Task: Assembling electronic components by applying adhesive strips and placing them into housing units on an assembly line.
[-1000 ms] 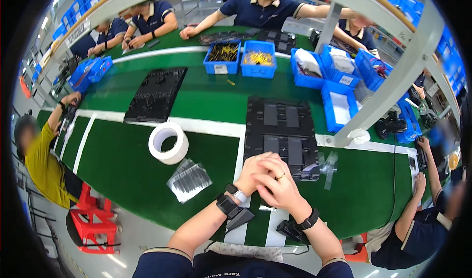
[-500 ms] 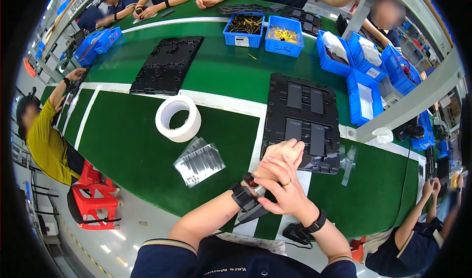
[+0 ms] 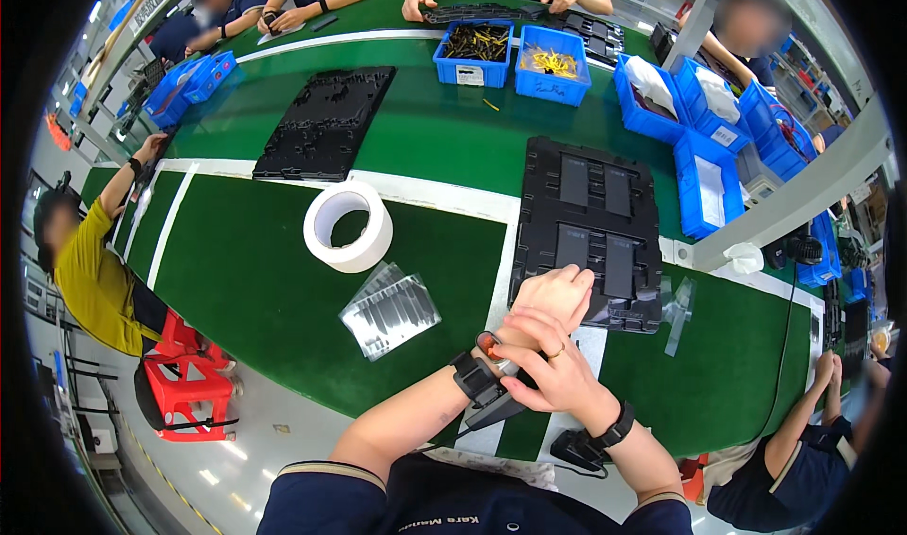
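The left hand [image 3: 551, 297] reaches out over the near edge of the black panel [image 3: 590, 209], its fingers loosely curled together. The palm is hidden, so I cannot tell whether it holds anything; nor can I tell whether it touches the panel or only hangs above it.

The right hand [image 3: 548, 360] lies across the left wrist, its fingers partly spread, with the tips at the watch [image 3: 488, 345] worn there. Whether they pinch the watch or only rest on it is unclear. The left forearm slants across the front of the body, which seems to bring the watch within easy reach of the right hand. A black band [image 3: 475, 380] sits just behind the watch, likely set higher to leave it free.

The panel lies flat on the green worktop [image 3: 246, 299], just beyond the hands, its dark slabs [image 3: 573, 178] facing up, probably so they can be reached from above. Clear strips [image 3: 678, 318] lie just beside it on the right.

To the left, a white roll [image 3: 368, 254] lies on its flat side, which should keep it from rolling. Clear sheets [image 3: 392, 316] overlap near it. Farther off, a blue bin of black and yellow pieces [image 3: 471, 74] and one of yellow pieces [image 3: 552, 87] stand side by side, open-topped, presumably for easy picking.
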The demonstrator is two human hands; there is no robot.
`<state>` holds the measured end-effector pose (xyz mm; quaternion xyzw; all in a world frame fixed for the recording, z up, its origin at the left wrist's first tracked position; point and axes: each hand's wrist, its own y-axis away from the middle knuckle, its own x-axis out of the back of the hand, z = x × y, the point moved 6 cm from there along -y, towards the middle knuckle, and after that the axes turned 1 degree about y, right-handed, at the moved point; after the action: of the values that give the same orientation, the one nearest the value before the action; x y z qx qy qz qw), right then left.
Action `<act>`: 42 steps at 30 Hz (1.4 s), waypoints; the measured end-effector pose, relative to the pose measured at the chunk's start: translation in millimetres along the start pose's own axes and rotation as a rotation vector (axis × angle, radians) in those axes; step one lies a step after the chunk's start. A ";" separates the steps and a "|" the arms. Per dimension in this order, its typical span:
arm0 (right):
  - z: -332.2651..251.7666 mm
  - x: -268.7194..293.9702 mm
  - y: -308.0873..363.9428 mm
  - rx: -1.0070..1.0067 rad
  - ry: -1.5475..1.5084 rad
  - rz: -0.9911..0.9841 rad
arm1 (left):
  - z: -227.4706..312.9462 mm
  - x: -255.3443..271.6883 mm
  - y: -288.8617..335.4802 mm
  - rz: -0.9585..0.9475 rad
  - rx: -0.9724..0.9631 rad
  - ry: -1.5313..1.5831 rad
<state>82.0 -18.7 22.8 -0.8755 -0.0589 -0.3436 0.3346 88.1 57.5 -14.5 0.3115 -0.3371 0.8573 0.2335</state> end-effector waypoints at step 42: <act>-7.0 -1.0 3.6 -0.057 0.254 -0.085 | 2.4 3.9 0.2 -0.035 -0.027 0.023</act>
<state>78.5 -25.8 24.0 -0.8308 -0.0434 -0.4670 0.2997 86.2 56.3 -10.5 0.3042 -0.3407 0.8519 0.2563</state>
